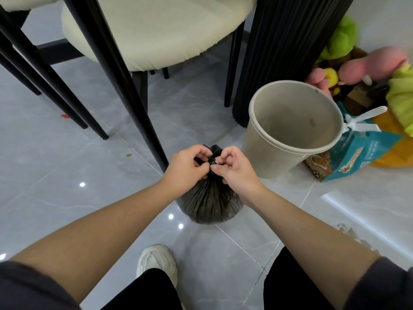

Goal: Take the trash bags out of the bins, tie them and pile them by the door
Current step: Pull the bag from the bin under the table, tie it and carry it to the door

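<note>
Both hands [190, 164] [234, 170] pinch trash bag [210, 204] neck, knot mostly hidden.

Black pleated trash bag [210, 202], beige bin [290, 139], grey marbled floor [67, 175]

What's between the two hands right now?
The head view shows the gathered neck of the black trash bag; the left hand and right hand pinch it from either side.

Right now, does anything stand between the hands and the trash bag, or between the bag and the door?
Nothing: the left hand and right hand pinch the gathered neck of the black trash bag. No door is in view, so that route cannot be judged.
</note>
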`<state>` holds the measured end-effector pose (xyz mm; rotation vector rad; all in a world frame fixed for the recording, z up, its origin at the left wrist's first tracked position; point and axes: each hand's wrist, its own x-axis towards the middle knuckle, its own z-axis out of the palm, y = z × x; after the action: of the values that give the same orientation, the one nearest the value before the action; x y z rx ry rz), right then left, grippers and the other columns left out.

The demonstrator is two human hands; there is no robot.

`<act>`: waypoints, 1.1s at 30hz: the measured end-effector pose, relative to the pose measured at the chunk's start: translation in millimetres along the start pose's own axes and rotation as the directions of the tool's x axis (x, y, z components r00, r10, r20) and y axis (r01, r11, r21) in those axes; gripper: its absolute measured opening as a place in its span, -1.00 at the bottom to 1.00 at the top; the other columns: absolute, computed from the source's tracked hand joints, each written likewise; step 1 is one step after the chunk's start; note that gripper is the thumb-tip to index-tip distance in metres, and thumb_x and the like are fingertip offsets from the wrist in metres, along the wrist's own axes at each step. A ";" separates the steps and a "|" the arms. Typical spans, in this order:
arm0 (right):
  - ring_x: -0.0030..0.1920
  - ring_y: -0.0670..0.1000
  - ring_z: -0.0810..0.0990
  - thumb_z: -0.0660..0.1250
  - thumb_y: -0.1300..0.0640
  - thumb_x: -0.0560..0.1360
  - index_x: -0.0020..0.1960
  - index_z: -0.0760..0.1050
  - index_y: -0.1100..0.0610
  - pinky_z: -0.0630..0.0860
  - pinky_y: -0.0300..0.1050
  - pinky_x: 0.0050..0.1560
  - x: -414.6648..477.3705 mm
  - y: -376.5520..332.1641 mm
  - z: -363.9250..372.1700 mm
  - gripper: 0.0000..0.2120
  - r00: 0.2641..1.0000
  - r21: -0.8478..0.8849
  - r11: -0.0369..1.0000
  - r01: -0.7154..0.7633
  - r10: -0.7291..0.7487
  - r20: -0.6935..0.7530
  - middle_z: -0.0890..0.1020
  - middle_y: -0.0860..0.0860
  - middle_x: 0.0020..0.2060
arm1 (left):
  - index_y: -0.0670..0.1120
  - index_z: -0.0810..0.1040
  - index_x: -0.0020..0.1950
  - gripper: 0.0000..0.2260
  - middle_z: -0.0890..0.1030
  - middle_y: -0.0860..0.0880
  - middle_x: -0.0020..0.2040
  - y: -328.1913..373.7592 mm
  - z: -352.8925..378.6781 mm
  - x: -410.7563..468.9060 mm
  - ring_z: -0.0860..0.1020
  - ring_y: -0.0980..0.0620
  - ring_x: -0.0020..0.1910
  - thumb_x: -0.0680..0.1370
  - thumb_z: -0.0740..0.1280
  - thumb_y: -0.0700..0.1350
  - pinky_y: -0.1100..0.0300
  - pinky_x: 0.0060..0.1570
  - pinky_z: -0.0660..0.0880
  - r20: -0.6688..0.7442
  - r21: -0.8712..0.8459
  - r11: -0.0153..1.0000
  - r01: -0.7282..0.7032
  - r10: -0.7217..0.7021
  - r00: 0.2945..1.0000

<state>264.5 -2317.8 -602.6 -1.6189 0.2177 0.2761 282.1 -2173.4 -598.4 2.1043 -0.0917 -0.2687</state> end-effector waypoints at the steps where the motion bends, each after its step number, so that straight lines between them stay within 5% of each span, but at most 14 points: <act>1: -0.34 -0.11 0.41 0.36 0.35 0.45 -0.12 0.33 0.08 0.36 -0.40 -0.37 0.1 0.6 0.9 -0.74 1.000 -0.004 1.000 0.002 -0.002 -0.006 0.50 -0.04 -0.25 | -0.02 0.57 -0.09 -0.84 0.62 0.03 -0.19 -0.8 -0.5 0.1 0.62 0.07 -0.39 0.46 0.32 -0.28 0.29 -0.22 0.55 0.007 0.030 0.999 -0.025 0.025 1.000; 7: -0.32 -0.08 0.50 0.39 0.30 0.39 -0.12 0.50 0.09 0.52 -0.22 -0.19 1.8 1.9 6.9 -0.84 0.983 -0.216 0.973 0.081 -0.114 -0.142 0.58 -0.06 -0.29 | -0.08 0.49 -0.17 -0.91 0.49 0.08 -0.29 -0.5 0.4 4.9 0.48 0.11 -0.33 0.43 0.29 -0.26 0.30 -0.30 0.37 0.054 0.234 0.962 -0.139 0.130 0.990; 12: -0.39 -0.02 0.51 0.36 0.23 0.44 -0.10 0.58 0.12 0.54 -0.09 -0.21 3.1 7.3 5.3 -0.93 0.976 -0.444 0.885 0.143 -0.201 -0.086 0.51 -0.12 -0.35 | -0.10 0.44 -0.15 -0.96 0.47 0.06 -0.33 -1.6 0.0 10.2 0.46 0.02 -0.34 0.47 0.23 -0.23 0.15 -0.28 0.39 0.147 0.256 0.963 -0.085 0.048 0.988; 20: -0.26 -0.18 0.44 0.27 0.27 0.51 -0.05 0.55 0.22 0.31 -0.58 -0.20 9.2 9.7 4.1 -0.91 0.990 -0.452 0.883 0.125 -0.139 0.002 0.44 0.00 -0.04 | -0.12 0.54 -0.08 -0.93 0.56 0.03 -0.28 -3.8 -3.3 9.8 0.53 0.10 -0.46 0.49 0.28 -0.25 0.36 -0.40 0.45 0.102 0.191 0.977 -0.094 0.076 0.992; 23: -0.15 -0.12 0.43 0.25 0.29 0.50 -0.11 0.53 0.24 0.30 -0.54 -0.15 11.3 11.3 2.9 -0.91 0.992 -0.488 0.864 0.123 -0.122 0.035 0.43 0.04 -0.01 | -0.11 0.57 -0.07 -0.91 0.53 0.07 -0.20 -5.5 -3.8 9.4 0.46 0.18 -0.38 0.47 0.32 -0.26 0.38 -0.31 0.41 0.092 0.287 0.933 -0.219 0.200 0.975; 27: -0.11 -0.05 0.45 0.25 0.25 0.50 -0.25 0.43 0.07 0.36 -0.25 0.00 11.3 12.5 4.7 -0.82 0.988 -0.548 0.823 0.148 -0.145 0.049 0.43 0.01 -0.04 | -0.12 0.52 -0.15 -0.96 0.47 0.05 -0.24 -8.4 -3.1 11.2 0.46 0.03 -0.28 0.45 0.29 -0.23 0.12 -0.26 0.44 0.105 0.457 0.838 -0.299 0.283 0.953; 30: -0.30 -0.10 0.43 0.30 0.25 0.46 -0.22 0.50 0.11 0.37 -0.26 -0.17 8.8 13.2 4.2 -0.89 0.976 -0.565 0.805 0.183 -0.219 0.004 0.42 -0.03 -0.12 | -0.09 0.46 -0.17 -0.97 0.41 0.10 -0.29 -9.0 -2.6 12.6 0.45 0.02 -0.28 0.45 0.27 -0.21 0.13 -0.25 0.42 0.161 0.443 0.843 -0.304 0.258 0.952; 33: -0.37 -0.13 0.42 0.35 0.26 0.43 -0.13 0.58 0.16 0.36 -0.42 -0.24 7.2 12.0 2.3 -0.94 0.955 -0.562 0.794 0.230 -0.295 -0.025 0.42 -0.08 -0.16 | -0.10 0.46 -0.15 -0.96 0.47 0.07 -0.34 -3.9 -2.2 12.8 0.47 0.03 -0.38 0.48 0.25 -0.22 0.14 -0.28 0.41 0.186 0.281 0.948 -0.149 0.099 0.978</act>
<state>267.6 -2316.1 -616.4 -2.2236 -0.0153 0.0247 294.9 -2171.8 -602.6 2.3554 -0.3865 -0.3770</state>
